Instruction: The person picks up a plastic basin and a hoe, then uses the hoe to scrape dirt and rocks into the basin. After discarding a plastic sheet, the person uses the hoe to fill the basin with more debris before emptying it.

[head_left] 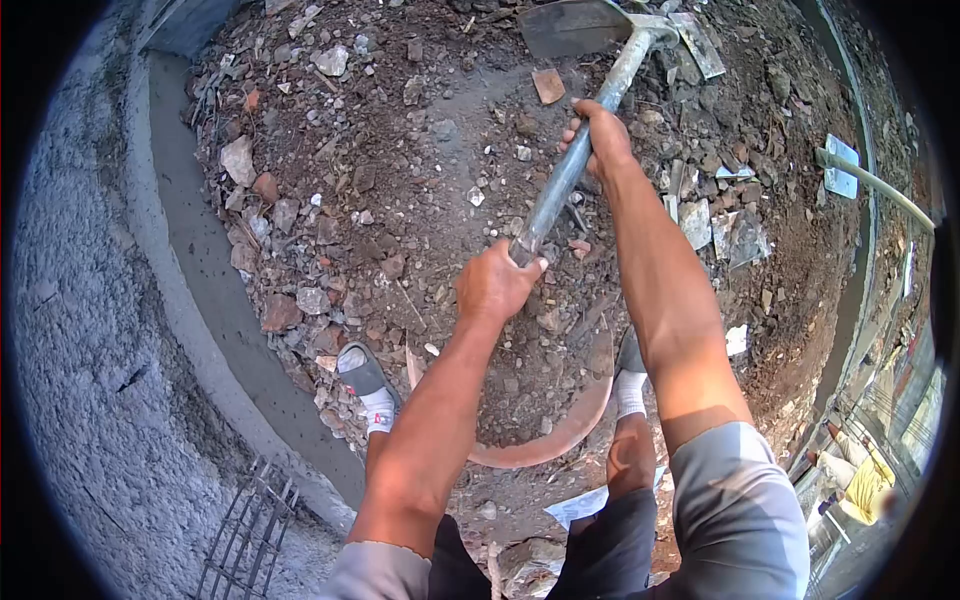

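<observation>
A hoe (pixel 570 172) with a long grey handle slants up and to the right in front of me. Its broad metal blade (pixel 572 28) lies at the top of the view, over the rubble. My left hand (pixel 495 284) is closed round the lower end of the handle. Further up, my right hand (pixel 603 138) wraps the same handle nearer the blade. Between my feet sits a pan with a reddish curved rim (pixel 545 449), with soil and stones inside it. My left forearm hides part of its left side.
Loose soil and broken stones (pixel 325 210) cover the ground. A grey concrete ledge (pixel 185 285) and rough wall (pixel 75 270) run along the left. Steel bars (pixel 250 530) stand at the lower left. A pale pole (pixel 880 185) and a person in yellow (pixel 868 488) are at the right.
</observation>
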A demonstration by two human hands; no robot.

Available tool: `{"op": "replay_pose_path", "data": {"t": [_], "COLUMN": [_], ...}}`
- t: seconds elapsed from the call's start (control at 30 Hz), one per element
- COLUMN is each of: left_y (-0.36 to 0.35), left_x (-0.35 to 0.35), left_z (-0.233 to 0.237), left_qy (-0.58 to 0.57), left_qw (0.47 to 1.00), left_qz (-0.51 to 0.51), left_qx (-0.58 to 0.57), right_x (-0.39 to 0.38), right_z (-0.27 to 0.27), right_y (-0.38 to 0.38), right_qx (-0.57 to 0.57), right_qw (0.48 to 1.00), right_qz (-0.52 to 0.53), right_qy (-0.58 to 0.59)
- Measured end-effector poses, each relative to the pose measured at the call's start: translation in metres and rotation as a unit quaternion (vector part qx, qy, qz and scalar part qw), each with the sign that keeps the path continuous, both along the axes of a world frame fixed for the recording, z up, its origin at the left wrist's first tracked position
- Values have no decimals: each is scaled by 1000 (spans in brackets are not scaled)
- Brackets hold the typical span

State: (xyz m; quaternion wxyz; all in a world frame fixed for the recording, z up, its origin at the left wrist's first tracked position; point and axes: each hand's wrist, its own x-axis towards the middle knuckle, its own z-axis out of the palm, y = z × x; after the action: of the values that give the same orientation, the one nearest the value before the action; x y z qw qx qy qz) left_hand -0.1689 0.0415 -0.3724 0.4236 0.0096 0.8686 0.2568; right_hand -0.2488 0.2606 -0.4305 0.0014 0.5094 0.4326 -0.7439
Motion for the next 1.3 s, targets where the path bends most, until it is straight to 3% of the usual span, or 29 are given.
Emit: {"op": "replay_pose_path", "data": {"t": [0.03,0.1,0.23,0.4,0.5,0.57,0.63,0.7,0.77,0.9,0.97,1.03,1.07,1.13,1.23,1.3], "left_y": [-1,-12,-80,-157,-166,-174,-200,-214,-216,-165,-123,-68,-33,24,79,84], "left_x": [5,25,133,245,271,299,357,378,395,379,363,305,255,173,82,66], "left_z": [-6,-6,6,27,70,96,112,143,167,160,112,62,49,26,8,1], "left_qy": [-22,-71,-260,-276,-285,-375,-348,-486,-527,-479,-396,-295,-252,-153,-25,-70], "left_qw": [1000,995,963,959,959,921,930,863,842,872,912,955,966,985,997,994], "left_qz": [-13,-40,8,7,10,38,-10,-57,-74,-70,-76,-38,-54,-20,-28,-72], "left_qx": [-16,-56,-77,-64,-11,-100,-118,-127,-89,-63,-72,2,13,75,70,47], "right_x": [-7,21,122,212,257,297,338,394,423,415,357,279,250,179,96,91], "right_z": [-11,-32,-21,12,31,46,74,113,129,145,137,136,124,103,63,30], "right_y": [-1,-22,-101,-162,-185,-203,-221,-251,-257,-204,-146,-84,-48,13,88,96], "right_qx": [20,-63,-107,-128,-114,-132,-122,-103,-100,-125,-83,-2,62,103,75,59], "right_qw": [999,996,981,958,953,947,944,939,944,966,981,990,993,994,994,995], "right_qz": [9,8,30,25,32,26,62,64,43,30,24,-7,34,-7,-63,-82], "right_qy": [-44,-65,-161,-256,-280,-290,-300,-323,-311,-224,-173,-140,-89,-30,38,-25]}}
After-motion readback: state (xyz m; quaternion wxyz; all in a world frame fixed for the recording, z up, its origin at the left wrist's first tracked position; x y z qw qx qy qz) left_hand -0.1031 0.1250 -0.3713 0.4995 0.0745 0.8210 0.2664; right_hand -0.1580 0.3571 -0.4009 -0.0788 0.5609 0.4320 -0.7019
